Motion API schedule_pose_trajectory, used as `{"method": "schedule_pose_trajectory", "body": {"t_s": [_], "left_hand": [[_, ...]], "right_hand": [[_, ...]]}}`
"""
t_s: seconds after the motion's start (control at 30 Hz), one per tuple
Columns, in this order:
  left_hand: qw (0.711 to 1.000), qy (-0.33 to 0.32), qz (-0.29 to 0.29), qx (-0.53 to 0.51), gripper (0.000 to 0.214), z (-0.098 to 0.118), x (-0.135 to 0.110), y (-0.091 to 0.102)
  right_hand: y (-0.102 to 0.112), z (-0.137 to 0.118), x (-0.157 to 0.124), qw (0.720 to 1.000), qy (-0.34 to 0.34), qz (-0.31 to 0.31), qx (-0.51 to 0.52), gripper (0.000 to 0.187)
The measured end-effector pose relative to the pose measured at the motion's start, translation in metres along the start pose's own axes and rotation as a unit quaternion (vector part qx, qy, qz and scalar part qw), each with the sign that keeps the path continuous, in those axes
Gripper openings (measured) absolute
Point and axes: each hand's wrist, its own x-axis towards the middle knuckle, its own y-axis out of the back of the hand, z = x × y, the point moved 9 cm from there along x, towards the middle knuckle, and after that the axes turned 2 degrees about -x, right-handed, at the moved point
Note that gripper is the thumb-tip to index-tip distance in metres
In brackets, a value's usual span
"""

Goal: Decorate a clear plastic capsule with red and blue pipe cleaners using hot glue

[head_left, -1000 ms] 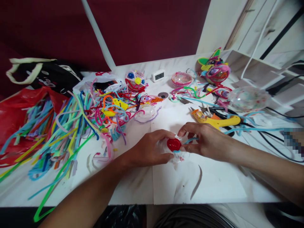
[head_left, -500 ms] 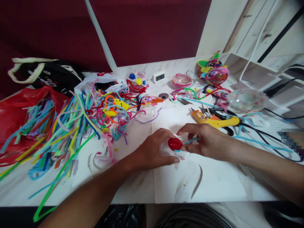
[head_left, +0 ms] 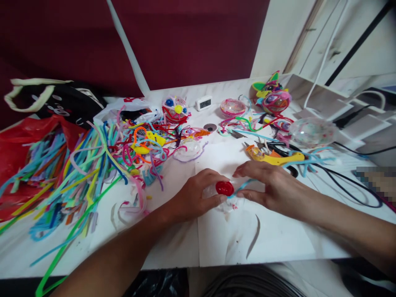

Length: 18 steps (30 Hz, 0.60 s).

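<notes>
My left hand (head_left: 194, 196) curls round a clear plastic half-ball (head_left: 230, 203) that rests on the white table (head_left: 278, 235). A red round piece (head_left: 225, 188) sits on top of that half-ball. My right hand (head_left: 274, 186) pinches a light blue pipe cleaner (head_left: 244, 185) right beside the red piece. The blue strand runs from my fingers down along the ball's edge.
A big heap of coloured pipe cleaners (head_left: 80, 165) spreads over the left, partly on a red bag (head_left: 15, 148). A yellow glue gun (head_left: 274, 156), black cables (head_left: 349, 185), decorated balls (head_left: 275, 99) and a small clock (head_left: 204, 103) lie behind my hands.
Both hands stay on the half-ball and shift slightly left with it. My right fingers have spread a little along the blue pipe cleaner.
</notes>
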Motion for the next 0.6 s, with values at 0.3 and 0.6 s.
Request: {"method": "schedule_pose_trajectory", "body": {"t_s": [0.3, 0.6], "left_hand": [[1.000, 0.006, 0.011, 0.002, 0.029, -0.005, -0.001, 0.000], [1.000, 0.008, 0.011, -0.008, 0.028, -0.002, 0.000, 0.001]], "right_hand": [[0.050, 0.034, -0.082, 0.974, -0.103, 0.119, -0.165, 0.008], [0.055, 0.099, -0.054, 0.954, -0.116, 0.067, -0.269, 0.029]]}}
